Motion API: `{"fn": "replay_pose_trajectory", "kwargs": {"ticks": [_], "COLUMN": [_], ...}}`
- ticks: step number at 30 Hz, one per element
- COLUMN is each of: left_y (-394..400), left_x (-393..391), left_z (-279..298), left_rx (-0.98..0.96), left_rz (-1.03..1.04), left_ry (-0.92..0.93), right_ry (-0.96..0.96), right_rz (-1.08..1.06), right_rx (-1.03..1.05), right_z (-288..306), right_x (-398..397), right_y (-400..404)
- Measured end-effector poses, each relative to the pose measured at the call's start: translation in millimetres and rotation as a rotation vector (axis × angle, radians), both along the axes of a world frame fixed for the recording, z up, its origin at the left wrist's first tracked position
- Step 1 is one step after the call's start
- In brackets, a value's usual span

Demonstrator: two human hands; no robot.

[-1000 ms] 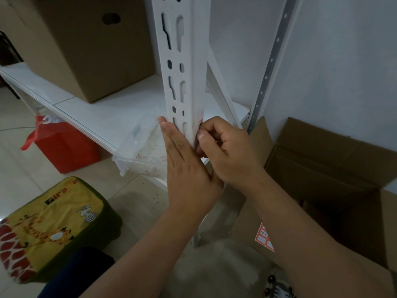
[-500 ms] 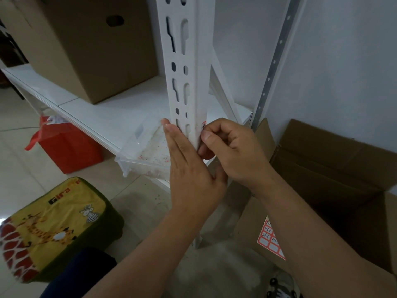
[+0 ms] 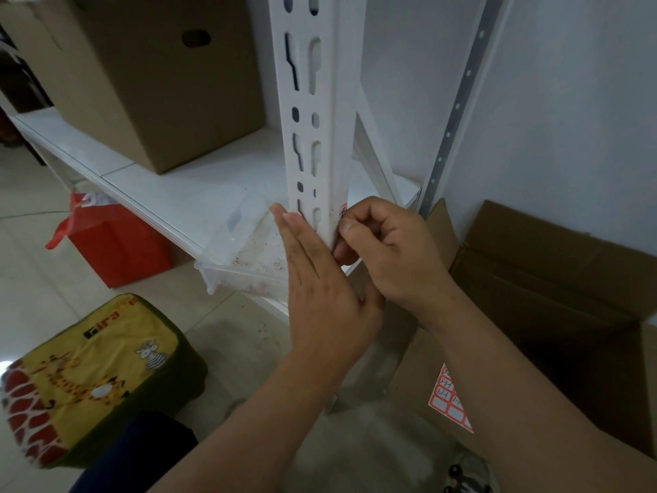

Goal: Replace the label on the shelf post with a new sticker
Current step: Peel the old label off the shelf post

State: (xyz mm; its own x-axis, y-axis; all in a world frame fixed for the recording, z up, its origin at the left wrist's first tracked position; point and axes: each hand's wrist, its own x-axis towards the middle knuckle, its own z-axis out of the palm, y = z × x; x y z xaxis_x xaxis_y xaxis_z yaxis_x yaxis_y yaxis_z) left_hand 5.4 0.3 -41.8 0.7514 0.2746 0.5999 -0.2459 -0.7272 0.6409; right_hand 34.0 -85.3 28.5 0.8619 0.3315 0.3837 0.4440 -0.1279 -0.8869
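Observation:
A white slotted shelf post (image 3: 320,101) stands in the middle of the view. A small red-and-white label (image 3: 343,210) sticks to its right face, mostly hidden by fingers. My left hand (image 3: 320,279) lies flat with straight fingers against the post's front left face. My right hand (image 3: 387,247) has its fingers curled against the post's right face, with fingertips at the label's lower edge. A sheet of red-bordered stickers (image 3: 449,400) lies against the cardboard box at the lower right.
A closed cardboard box (image 3: 153,83) sits on the white shelf (image 3: 149,179). A clear plastic tray (image 3: 249,257) overhangs the shelf edge. An open cardboard box (image 3: 554,300) stands at the right. A red bag (image 3: 113,243) and a yellow giraffe-print stool (image 3: 92,378) are on the floor.
Both hands stay at the same spot on the post. The right fingers work slightly at the label; the view has shifted a little.

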Motion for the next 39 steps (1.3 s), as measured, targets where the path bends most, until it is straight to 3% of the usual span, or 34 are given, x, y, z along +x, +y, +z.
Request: {"fn": "replay_pose_trajectory", "kwargs": {"ticks": [6, 14, 39], "left_y": [3.6, -0.9, 1.1], "left_x": [-2.2, -1.1, -2.1], "left_z": [-3.9, -2.4, -2.0], "left_rx": [0.027, 0.001, -0.009], "left_rz": [0.004, 0.0, -0.007], "left_ry": [0.007, 0.017, 0.013], "right_ry": [0.053, 0.062, 0.242], "right_rz": [0.103, 0.028, 0.12], "right_rx": [0.004, 0.054, 0.265], "right_z": [3.3, -0.1, -6.6], "right_x": [2.4, 2.6, 3.3], "right_y": [-7.3, -0.8, 1.5]}}
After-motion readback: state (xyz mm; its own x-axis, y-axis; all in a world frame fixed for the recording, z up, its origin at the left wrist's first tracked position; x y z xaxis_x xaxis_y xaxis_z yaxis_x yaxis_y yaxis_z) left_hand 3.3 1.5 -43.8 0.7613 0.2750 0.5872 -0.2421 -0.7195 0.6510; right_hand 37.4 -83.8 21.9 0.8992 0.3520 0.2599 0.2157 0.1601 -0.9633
